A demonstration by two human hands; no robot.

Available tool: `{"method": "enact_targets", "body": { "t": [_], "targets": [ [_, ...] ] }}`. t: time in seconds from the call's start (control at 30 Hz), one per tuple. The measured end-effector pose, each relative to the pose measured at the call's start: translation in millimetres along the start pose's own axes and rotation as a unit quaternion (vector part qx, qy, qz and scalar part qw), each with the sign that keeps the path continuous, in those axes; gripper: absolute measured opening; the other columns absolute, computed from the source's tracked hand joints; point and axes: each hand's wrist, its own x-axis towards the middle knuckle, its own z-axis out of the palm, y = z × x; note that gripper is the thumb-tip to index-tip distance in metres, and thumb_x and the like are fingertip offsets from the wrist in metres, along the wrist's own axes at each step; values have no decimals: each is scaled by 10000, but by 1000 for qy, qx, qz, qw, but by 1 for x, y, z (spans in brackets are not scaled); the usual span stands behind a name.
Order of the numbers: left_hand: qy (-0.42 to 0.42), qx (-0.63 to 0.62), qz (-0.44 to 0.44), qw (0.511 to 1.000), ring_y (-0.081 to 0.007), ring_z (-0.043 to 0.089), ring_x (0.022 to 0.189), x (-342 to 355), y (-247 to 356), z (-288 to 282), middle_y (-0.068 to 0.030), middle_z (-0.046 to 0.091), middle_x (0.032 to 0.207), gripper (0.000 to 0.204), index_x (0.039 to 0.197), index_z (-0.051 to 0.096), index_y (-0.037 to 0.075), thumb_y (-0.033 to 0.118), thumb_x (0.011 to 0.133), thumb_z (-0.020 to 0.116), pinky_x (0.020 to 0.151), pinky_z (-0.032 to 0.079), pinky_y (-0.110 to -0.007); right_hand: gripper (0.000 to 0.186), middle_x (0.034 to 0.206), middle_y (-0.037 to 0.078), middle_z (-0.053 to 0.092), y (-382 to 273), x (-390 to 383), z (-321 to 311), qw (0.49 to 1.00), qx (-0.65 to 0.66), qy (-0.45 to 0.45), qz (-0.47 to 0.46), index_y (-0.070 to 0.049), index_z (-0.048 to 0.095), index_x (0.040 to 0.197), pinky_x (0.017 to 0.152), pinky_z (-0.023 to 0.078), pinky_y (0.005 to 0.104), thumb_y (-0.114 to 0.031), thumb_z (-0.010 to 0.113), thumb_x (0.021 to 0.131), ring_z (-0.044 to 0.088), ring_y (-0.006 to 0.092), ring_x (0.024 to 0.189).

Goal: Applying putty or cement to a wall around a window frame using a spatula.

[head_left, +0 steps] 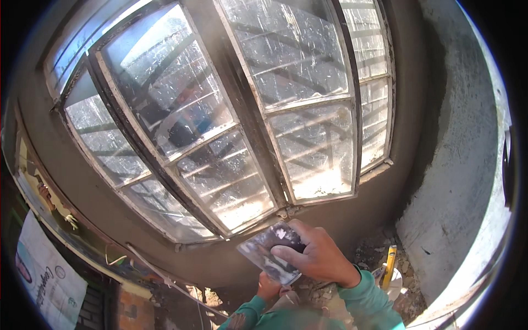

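Observation:
My right hand point(316, 253) grips a flat rectangular plate point(264, 248) by its near right side, the thumb laid across its face. The plate is dark and grey with whitish smears; its exact kind does not show. It is held tilted, just below the lower frame of the window point(313, 132). Lower down, close to my body, my left hand point(268, 287) is closed, partly behind the plate's lower corner. What it holds, if anything, I cannot make out. Both forearms are in green sleeves.
Smooth grey-brown plaster point(352, 214) surrounds the window, whose panes are spattered white. A rough pale wall point(456, 159) rises at right. A yellow bar-shaped tool point(389, 267) stands by a whitish container point(397, 283) amid rubble. A printed white banner point(47, 275) hangs at lower left.

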Motion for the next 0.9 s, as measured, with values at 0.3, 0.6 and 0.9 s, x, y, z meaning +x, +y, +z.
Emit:
{"method": "enact_targets", "body": {
  "t": [0.3,0.6,0.9],
  "targets": [
    [-33,15,70,997,-215,725,1079,15,-24,31,-134,754,1168,594,1261,663,23,200,757,921,964,574,-385,252,1045,24,703,107,-32,-12,903,308,281,104,11,635,1220,788,531,255,-42,646,974,641,73,854],
    [-76,-16,50,996,-211,720,1108,53,-18,50,-122,754,1189,604,1274,666,36,201,749,917,991,563,-376,225,1101,8,703,113,3,-78,892,246,379,-25,1,647,1227,845,534,261,-113,623,1034,653,84,944],
    [-50,-65,36,996,-211,704,1150,81,-29,25,-120,737,1239,604,1309,644,4,110,768,890,1040,549,-381,269,1159,12,702,73,154,-225,860,102,448,-219,-19,657,1281,915,521,269,-190,598,1082,652,81,1016]
  ]
}}
